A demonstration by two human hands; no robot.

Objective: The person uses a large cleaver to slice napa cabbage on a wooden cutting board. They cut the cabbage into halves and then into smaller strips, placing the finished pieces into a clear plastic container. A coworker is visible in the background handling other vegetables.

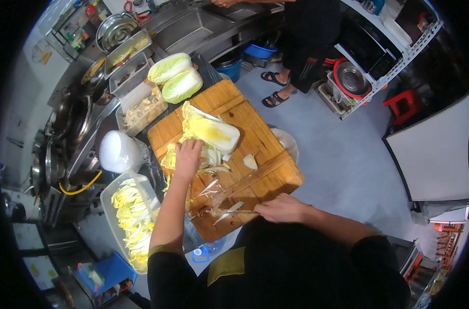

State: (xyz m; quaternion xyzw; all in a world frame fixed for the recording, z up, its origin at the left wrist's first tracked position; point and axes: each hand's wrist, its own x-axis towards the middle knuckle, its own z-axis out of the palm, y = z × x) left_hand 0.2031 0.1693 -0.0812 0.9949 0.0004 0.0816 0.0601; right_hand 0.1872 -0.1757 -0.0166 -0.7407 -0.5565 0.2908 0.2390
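My left hand [188,156] rests, fingers spread, on cut napa cabbage leaves [209,155] on a wooden cutting board [271,145]. Just beyond it lies a cabbage half [215,131], cut face up, its thick white base pointing right. At the board's near edge, my right hand [282,208] is closed around the handle of a knife [238,211]; the blade points left and is hard to make out. Thin white cabbage strips [228,212] lie around the blade. A pale cabbage piece [250,162] sits alone on the board's right part.
Left of the board stands a plastic tub of cut cabbage [132,224]. Two cabbage halves [176,77] lie past the far left corner, beside a container of shredded food [141,110]. A white bag-wrapped container [120,152] is nearby. Another person [311,42] stands by the sink [195,29].
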